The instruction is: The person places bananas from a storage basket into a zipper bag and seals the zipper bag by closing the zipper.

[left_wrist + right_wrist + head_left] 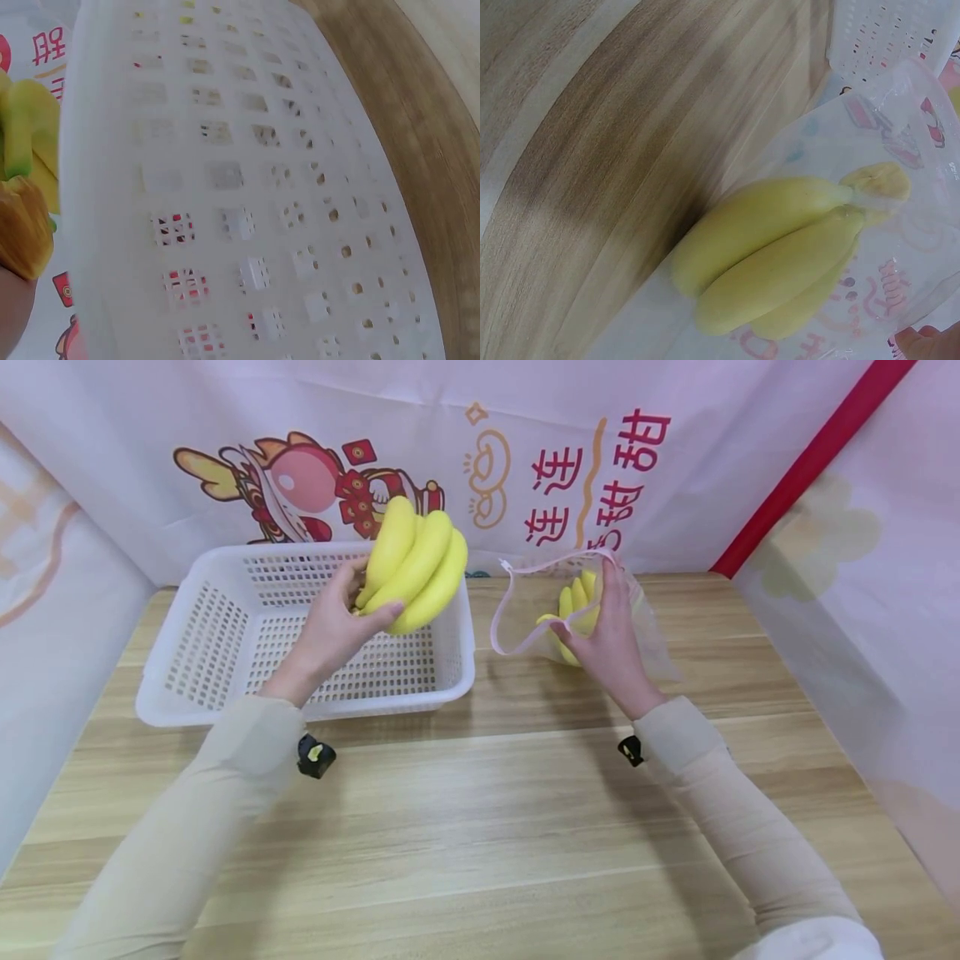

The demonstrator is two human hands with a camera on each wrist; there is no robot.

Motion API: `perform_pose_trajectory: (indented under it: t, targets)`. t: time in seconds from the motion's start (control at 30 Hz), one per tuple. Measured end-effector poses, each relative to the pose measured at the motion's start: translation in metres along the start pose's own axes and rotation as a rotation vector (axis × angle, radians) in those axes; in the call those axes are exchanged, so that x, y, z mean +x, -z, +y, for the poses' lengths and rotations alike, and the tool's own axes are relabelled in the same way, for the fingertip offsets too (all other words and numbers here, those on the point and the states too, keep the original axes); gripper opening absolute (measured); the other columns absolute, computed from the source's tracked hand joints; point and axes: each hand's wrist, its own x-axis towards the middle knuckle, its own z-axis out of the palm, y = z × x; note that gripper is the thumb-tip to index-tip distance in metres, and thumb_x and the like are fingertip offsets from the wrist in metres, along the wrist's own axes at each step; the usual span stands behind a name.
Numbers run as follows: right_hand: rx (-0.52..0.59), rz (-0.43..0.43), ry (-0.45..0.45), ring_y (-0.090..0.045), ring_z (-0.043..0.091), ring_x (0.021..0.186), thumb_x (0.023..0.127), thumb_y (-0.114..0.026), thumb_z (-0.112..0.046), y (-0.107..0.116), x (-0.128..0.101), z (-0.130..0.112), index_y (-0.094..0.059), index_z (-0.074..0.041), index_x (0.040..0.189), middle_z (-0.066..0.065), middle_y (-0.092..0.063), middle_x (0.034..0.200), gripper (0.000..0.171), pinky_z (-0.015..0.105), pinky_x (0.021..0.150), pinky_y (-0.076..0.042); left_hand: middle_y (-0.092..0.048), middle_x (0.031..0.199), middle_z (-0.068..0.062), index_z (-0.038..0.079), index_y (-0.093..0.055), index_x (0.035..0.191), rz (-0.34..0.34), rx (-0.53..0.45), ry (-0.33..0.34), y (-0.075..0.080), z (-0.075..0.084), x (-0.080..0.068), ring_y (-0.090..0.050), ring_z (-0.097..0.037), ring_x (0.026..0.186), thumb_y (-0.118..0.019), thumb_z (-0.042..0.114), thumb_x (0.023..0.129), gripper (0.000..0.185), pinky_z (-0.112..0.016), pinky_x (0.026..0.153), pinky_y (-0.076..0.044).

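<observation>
Held bunch: a bunch of yellow bananas [416,568] was in the air above the right part of the white basket [225,635], tips pointing up and away, stem end down in the palm.
Left hand: the left hand [337,627] was clamped round the stem end of that bunch, thumb across the near face and fingers behind.
Handling, held bunch: it appeared stiff, smooth-skinned and moderately heavy for one hand. The crown, where the fruits join, looked the firmest place to grip; squeezing the fruit bodies risked bruising, and the skin might slide under a loose hold.
Bag: a clear plastic bag [517,610] with a pink-edged mouth stood right of the basket, its mouth facing left toward the basket.
Right hand: the right hand [611,635] pinched the far upper rim of the bag, holding the mouth apart.
Bagged bunch: a second bunch of bananas [780,262] lay inside the bag on the table, seen through the film.
Handling, bag: thin, limp and slippery by its look; it would collapse unless held at the rim.
Table: a wooden table [480,827] carried basket and bag.
Backdrop: a printed cloth [570,468] with red characters hung at the far side.
</observation>
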Motion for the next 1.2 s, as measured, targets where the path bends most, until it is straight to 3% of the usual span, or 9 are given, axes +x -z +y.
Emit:
perform_pose_trajectory:
  t: [0.2,0.57,0.77,0.93,1.2]
  targets:
    - [0.001,-0.004,-0.009,-0.005,0.032,0.150,0.083,-0.074,-0.024,0.000,0.000,0.000,-0.010,0.002,0.151,0.021,-0.011,0.159,0.097,0.042,0.124,-0.008,-0.055,0.122,-0.005,0.021,-0.036,0.145,-0.006,-0.087,-0.070,-0.003,0.000,-0.001,-0.054,-0.013,0.096,-0.056,0.044,0.088,0.065,-0.022,0.074,-0.049]
    - [-0.003,-0.006,-0.010,-0.006,0.032,0.150,0.083,-0.074,-0.024,0.000,0.000,-0.001,-0.009,0.003,0.150,0.021,-0.011,0.159,0.098,0.042,0.124,-0.008,-0.055,0.090,-0.002,0.019,-0.047,0.139,-0.010,-0.134,-0.108,-0.011,0.003,-0.005,-0.050,-0.012,0.071,-0.044,0.047,0.088,0.058,-0.022,0.055,-0.046]
    - [-0.010,-0.012,-0.011,-0.005,0.032,0.150,0.083,-0.074,-0.026,0.000,0.000,-0.001,-0.009,0.003,0.150,0.021,-0.010,0.159,0.099,0.043,0.124,-0.008,-0.052,0.070,0.001,0.014,-0.057,0.109,0.001,-0.257,-0.151,-0.019,0.005,-0.003,-0.044,-0.008,0.053,-0.040,0.046,0.088,0.042,-0.021,0.043,-0.039]
    - [-0.009,-0.016,-0.011,-0.004,0.032,0.150,0.084,-0.074,-0.026,0.000,0.000,-0.001,-0.008,0.002,0.151,0.021,-0.009,0.159,0.098,0.043,0.124,-0.009,-0.048,0.062,0.005,0.017,-0.055,0.091,-0.014,-0.344,-0.158,-0.026,0.007,-0.002,-0.039,-0.004,0.047,-0.039,0.047,0.087,0.034,-0.020,0.039,-0.034]
    - [-0.007,-0.013,-0.008,-0.005,0.032,0.150,0.084,-0.074,-0.027,0.000,-0.001,-0.001,-0.009,0.001,0.151,0.020,-0.010,0.159,0.097,0.043,0.124,-0.009,-0.047,0.062,0.006,0.013,-0.054,0.092,-0.091,-0.356,-0.174,-0.040,0.014,0.003,-0.038,-0.004,0.047,-0.038,0.043,0.088,0.035,-0.019,0.041,-0.034]
